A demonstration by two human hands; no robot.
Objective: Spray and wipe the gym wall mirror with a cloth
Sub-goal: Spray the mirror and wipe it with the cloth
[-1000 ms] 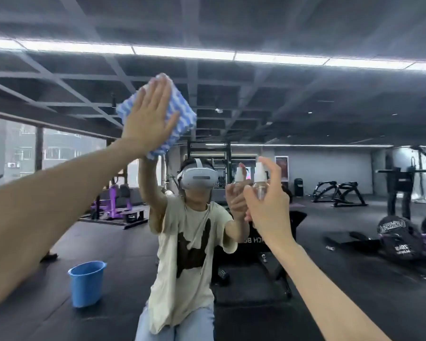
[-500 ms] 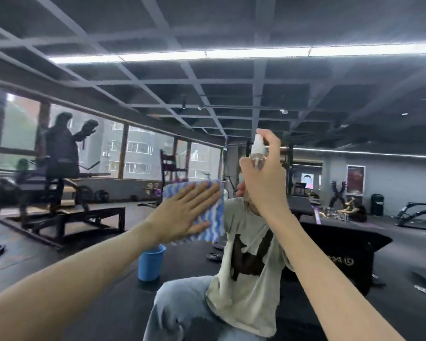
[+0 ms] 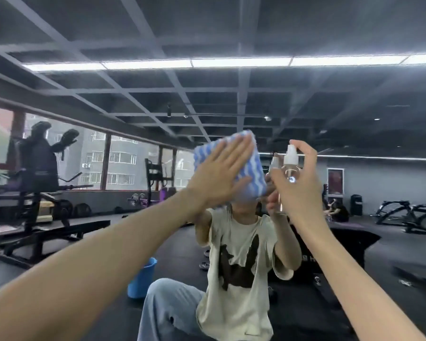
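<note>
The gym wall mirror (image 3: 231,99) fills the view and reflects the gym and me. My left hand (image 3: 221,173) lies flat, fingers spread, pressing a blue-and-white striped cloth (image 3: 250,168) against the glass near the centre. Just to its right, my right hand (image 3: 299,185) grips a small clear spray bottle (image 3: 290,166) with a white pump top, held upright close to the mirror, a finger resting over the nozzle. The cloth covers the reflected head.
Reflected in the mirror: a blue bucket (image 3: 143,279) on the dark floor at lower centre-left, weight benches and machines (image 3: 37,193) at the left by the windows, more equipment (image 3: 408,215) at the far right, and a strip of ceiling lights (image 3: 231,63).
The cloth under my left hand went from high on the glass down low to the left, then back up and rightward. The view shifted. The spray bottle stayed raised beside it.
</note>
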